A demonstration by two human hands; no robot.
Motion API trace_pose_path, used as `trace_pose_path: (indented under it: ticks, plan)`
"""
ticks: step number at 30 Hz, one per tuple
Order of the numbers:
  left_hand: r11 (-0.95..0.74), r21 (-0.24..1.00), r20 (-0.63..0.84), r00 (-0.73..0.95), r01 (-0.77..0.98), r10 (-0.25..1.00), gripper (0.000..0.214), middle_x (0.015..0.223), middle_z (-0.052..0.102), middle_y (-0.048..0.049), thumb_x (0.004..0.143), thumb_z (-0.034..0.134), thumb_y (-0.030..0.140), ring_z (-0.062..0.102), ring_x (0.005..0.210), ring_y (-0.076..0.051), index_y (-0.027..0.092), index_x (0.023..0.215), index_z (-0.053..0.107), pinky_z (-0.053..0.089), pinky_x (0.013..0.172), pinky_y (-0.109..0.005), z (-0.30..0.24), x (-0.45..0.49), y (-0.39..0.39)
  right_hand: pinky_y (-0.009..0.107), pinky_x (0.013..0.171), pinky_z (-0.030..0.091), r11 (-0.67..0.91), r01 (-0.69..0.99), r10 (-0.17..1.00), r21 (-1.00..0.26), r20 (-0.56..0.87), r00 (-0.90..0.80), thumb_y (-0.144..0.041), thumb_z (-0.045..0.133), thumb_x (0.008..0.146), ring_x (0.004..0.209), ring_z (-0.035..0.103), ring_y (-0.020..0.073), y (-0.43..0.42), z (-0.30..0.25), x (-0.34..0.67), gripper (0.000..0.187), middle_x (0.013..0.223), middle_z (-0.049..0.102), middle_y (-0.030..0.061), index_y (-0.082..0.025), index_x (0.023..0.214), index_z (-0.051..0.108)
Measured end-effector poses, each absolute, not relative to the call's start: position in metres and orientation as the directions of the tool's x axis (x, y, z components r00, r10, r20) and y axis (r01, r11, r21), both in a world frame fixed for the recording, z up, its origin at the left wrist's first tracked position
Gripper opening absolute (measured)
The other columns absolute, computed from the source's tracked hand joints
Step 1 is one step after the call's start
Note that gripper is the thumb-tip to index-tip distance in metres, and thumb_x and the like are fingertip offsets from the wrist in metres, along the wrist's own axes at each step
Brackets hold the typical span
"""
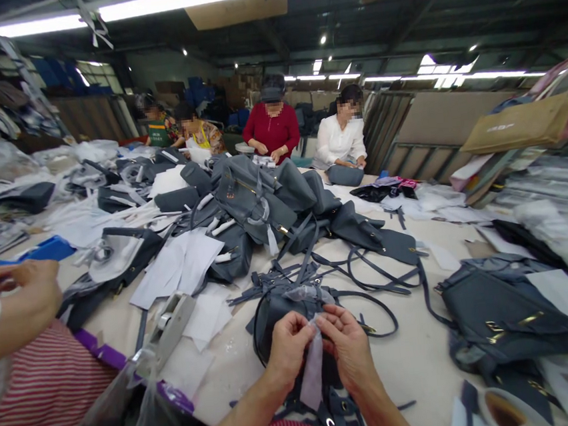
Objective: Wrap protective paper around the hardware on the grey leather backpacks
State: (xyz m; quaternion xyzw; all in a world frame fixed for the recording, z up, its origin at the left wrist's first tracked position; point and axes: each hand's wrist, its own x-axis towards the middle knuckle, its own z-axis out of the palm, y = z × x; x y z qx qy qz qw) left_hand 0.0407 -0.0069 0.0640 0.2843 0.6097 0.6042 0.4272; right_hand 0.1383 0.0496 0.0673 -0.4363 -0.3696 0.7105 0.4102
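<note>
Low in the middle of the head view, my left hand (287,348) and my right hand (351,346) meet, with fingers and thumbs closed in a pinch. Between them is a thin, pale wrapping strip (310,378), one end hanging down toward me. More clear wrapping (304,294) lies over the top of the dark grey bag (272,311) just beyond my fingers. My hands partly cover this bag. Thin grey straps (371,285) spread over the table around it.
A heap of grey bags (257,195) fills the table's middle. White paper sheets (178,263) and a tape dispenser (167,331) lie left. Another grey bag (512,311) and a cup of brown liquid (504,409) are right. A co-worker's arm (19,305) is at left; several people work across the table.
</note>
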Motion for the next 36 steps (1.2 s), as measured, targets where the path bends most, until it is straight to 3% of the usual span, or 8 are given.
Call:
trace_pose_path:
  ticks: [5, 7, 10, 13, 19, 28, 32, 36]
  plan:
    - [-0.002, 0.911, 0.224, -0.492, 0.411, 0.841, 0.018, 0.069, 0.052, 0.0, 0.085, 0.05, 0.022, 0.047, 0.065, -0.014, 0.018, 0.068, 0.051, 0.035, 0.061, -0.026, 0.065, 0.043, -0.012, 0.02, 0.049, 0.048, -0.279, -0.148, 0.941, -0.949, -0.239, -0.238, -0.039, 0.085, 0.057, 0.06, 0.062, 0.0128, 0.052, 0.067, 0.138, 0.05, 0.068, 0.067, -0.0036, -0.019, 0.093, 0.057]
    - [-0.082, 0.852, 0.33, -0.409, 0.518, 0.851, 0.017, 0.076, 0.055, -0.0029, 0.088, 0.046, 0.018, 0.051, 0.073, -0.016, 0.018, 0.073, 0.055, 0.038, 0.067, -0.027, 0.066, 0.042, -0.016, 0.02, 0.047, 0.047, -0.281, -0.162, 0.942, -0.946, -0.239, -0.235, -0.039, 0.085, 0.055, 0.056, 0.061, 0.0125, 0.053, 0.068, 0.136, 0.05, 0.065, 0.067, -0.0039, -0.019, 0.09, 0.056]
    - [-0.19, 0.836, 0.395, -0.325, 0.514, 0.86, 0.018, 0.085, 0.058, -0.0061, 0.089, 0.045, 0.018, 0.054, 0.083, -0.018, 0.017, 0.084, 0.062, 0.042, 0.076, -0.028, 0.068, 0.04, -0.019, 0.021, 0.047, 0.047, -0.319, -0.2, 0.933, -0.927, -0.27, -0.238, -0.039, 0.087, 0.052, 0.054, 0.061, 0.0128, 0.054, 0.069, 0.135, 0.051, 0.063, 0.067, -0.004, -0.02, 0.088, 0.055]
    - [-0.154, 0.916, 0.308, -0.403, 0.37, 0.862, 0.018, 0.081, 0.057, -0.0043, 0.088, 0.049, 0.021, 0.055, 0.079, -0.016, 0.017, 0.078, 0.062, 0.043, 0.073, -0.026, 0.066, 0.038, -0.017, 0.021, 0.048, 0.049, -0.345, -0.202, 0.925, -0.917, -0.295, -0.239, -0.039, 0.087, 0.051, 0.055, 0.062, 0.0134, 0.053, 0.069, 0.135, 0.052, 0.062, 0.068, -0.0039, -0.02, 0.087, 0.054]
    - [0.07, 0.997, -0.073, -0.515, -0.025, 0.854, 0.013, 0.063, 0.05, 0.0046, 0.073, 0.063, 0.024, 0.048, 0.056, -0.011, 0.018, 0.071, 0.052, 0.037, 0.053, -0.021, 0.057, 0.037, -0.003, 0.02, 0.048, 0.047, -0.35, -0.19, 0.919, -0.917, -0.296, -0.261, -0.039, 0.086, 0.054, 0.055, 0.062, 0.0131, 0.051, 0.068, 0.139, 0.051, 0.062, 0.068, -0.0043, -0.02, 0.087, 0.053]
    - [0.137, 0.981, -0.066, -0.424, 0.138, 0.903, 0.024, 0.061, 0.061, 0.0005, 0.075, 0.059, 0.038, 0.053, 0.059, -0.015, 0.017, 0.065, 0.061, 0.04, 0.059, -0.024, 0.061, 0.035, -0.004, 0.023, 0.056, 0.045, -0.15, -0.153, 0.948, -0.977, -0.098, -0.304, -0.03, 0.073, 0.068, 0.057, 0.059, 0.0116, 0.046, 0.067, 0.136, 0.027, 0.063, 0.063, -0.0071, -0.021, 0.086, 0.056]
    - [0.145, 0.986, -0.096, -0.421, 0.087, 0.902, 0.031, 0.06, 0.06, 0.0009, 0.071, 0.065, 0.048, 0.051, 0.057, -0.014, 0.017, 0.068, 0.062, 0.04, 0.056, -0.023, 0.061, 0.031, 0.003, 0.025, 0.058, 0.047, -0.126, -0.086, 0.977, -0.988, -0.108, -0.183, -0.031, 0.068, 0.071, 0.059, 0.062, 0.0142, 0.049, 0.066, 0.142, 0.017, 0.063, 0.067, -0.0046, -0.021, 0.083, 0.062]
    - [0.21, 0.977, -0.197, -0.449, -0.021, 0.872, 0.041, 0.056, 0.054, 0.0039, 0.063, 0.071, 0.056, 0.045, 0.05, -0.01, 0.017, 0.066, 0.059, 0.035, 0.049, -0.021, 0.065, 0.028, 0.01, 0.025, 0.057, 0.046, -0.166, -0.031, 0.985, -0.986, -0.167, 0.052, -0.043, 0.065, 0.073, 0.065, 0.064, 0.0157, 0.053, 0.054, 0.204, 0.025, 0.07, 0.071, 0.0001, -0.02, 0.081, 0.066]
